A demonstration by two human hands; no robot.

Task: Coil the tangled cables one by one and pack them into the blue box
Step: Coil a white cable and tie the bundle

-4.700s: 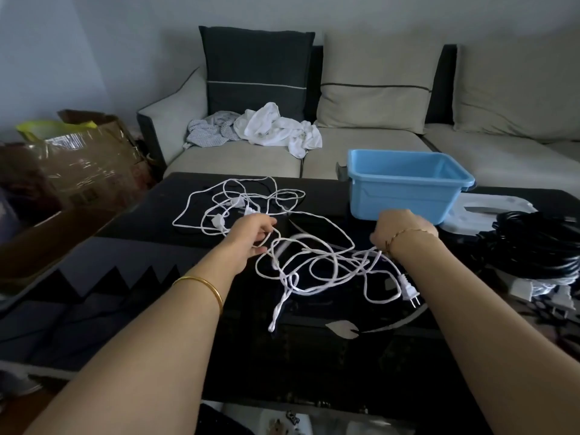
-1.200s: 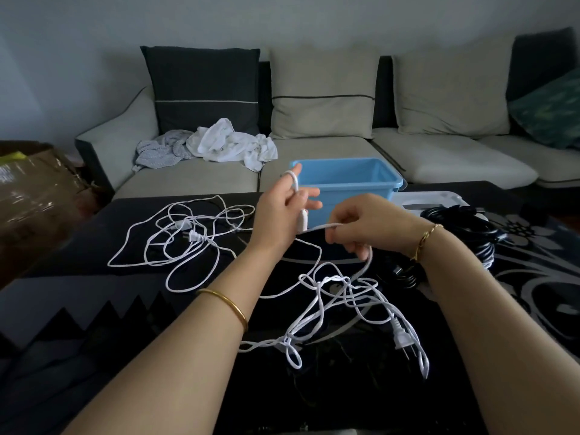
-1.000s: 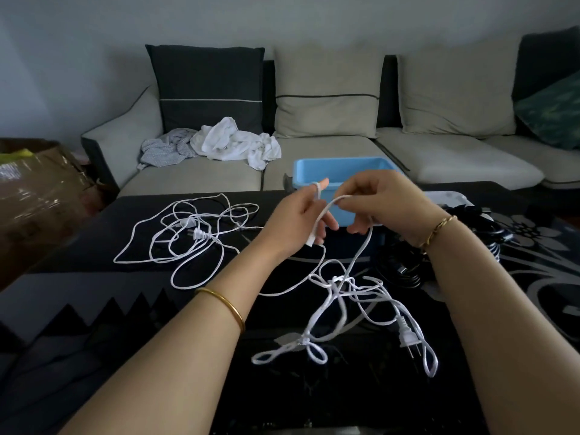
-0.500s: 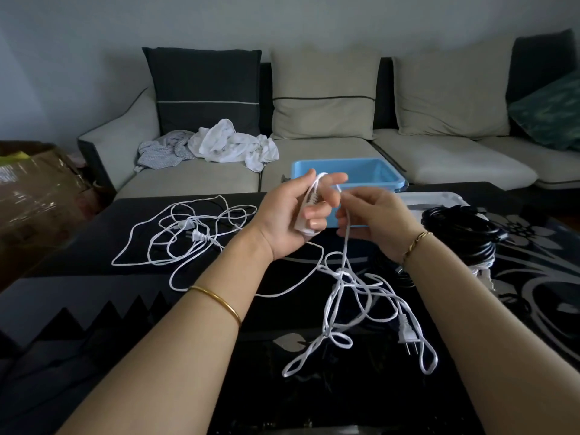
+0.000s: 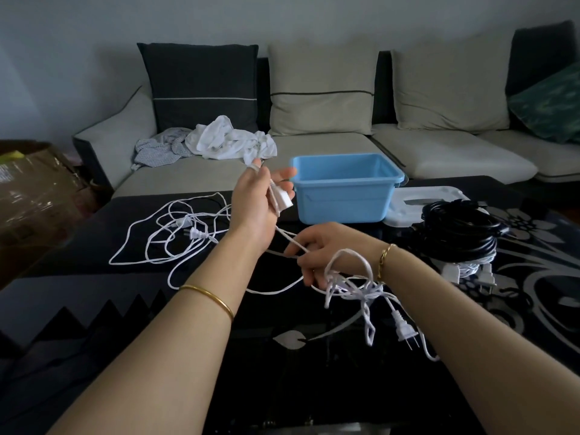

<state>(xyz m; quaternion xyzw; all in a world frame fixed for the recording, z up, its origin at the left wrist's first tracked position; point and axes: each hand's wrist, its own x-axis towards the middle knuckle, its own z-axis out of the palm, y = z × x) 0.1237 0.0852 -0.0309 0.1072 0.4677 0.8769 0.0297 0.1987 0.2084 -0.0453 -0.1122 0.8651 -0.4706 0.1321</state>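
While the left hand (image 5: 255, 202) is holding up a few turns of the white cable (image 5: 367, 291) in front of the sofa (image 5: 439, 152), its grip is curling round those turns, and the cable's block end (image 5: 284, 200) is hanging beside the palm. Lower and nearer, the right hand (image 5: 326, 254) is pinching the same cable, its grip pressing together on the strand that is running up to the left hand. Below the right hand the remaining length is dangling as a knotted tangle, looping over the wrist and ending in a plug (image 5: 405, 331); whether that plug is touching the counter (image 5: 78, 255) I cannot tell. A second cable (image 5: 180, 223), also white, is lying loose on the counter to the left, its own plug (image 5: 194, 234) sitting among the loops. The box (image 5: 343, 196) is standing open-topped on the counter's far side, just beyond the hands. A white lid (image 5: 423, 199) is lying just beside it on the right, and the black cables (image 5: 458, 233) are sitting coiled in a heap against that lid. Crumpled clothes (image 5: 226, 141) are lying on the sofa seat.
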